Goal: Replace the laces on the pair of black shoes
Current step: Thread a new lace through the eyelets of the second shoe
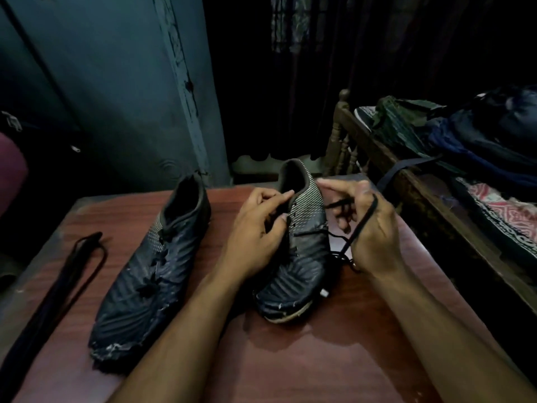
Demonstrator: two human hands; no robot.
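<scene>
Two worn black shoes lie on a reddish-brown table (pixel 290 359). The left shoe (pixel 151 271) lies toe toward me, with lace in its eyelets. The right shoe (pixel 302 257) stands in the middle. My left hand (pixel 258 228) grips its collar and tongue near the upper eyelets. My right hand (pixel 369 228) pinches a black lace (pixel 359 228) that runs from the shoe's side eyelets and loops down onto the table beside it. A bundle of black laces (pixel 66 274) lies along the table's left edge.
A wooden bed frame (pixel 421 193) stands close on the right, piled with dark clothes and a patterned sheet. A dark strap (pixel 406 170) hangs over its rail. A blue-grey wall and dark curtains are behind the table. A maroon chair edge (pixel 11 173) shows at far left.
</scene>
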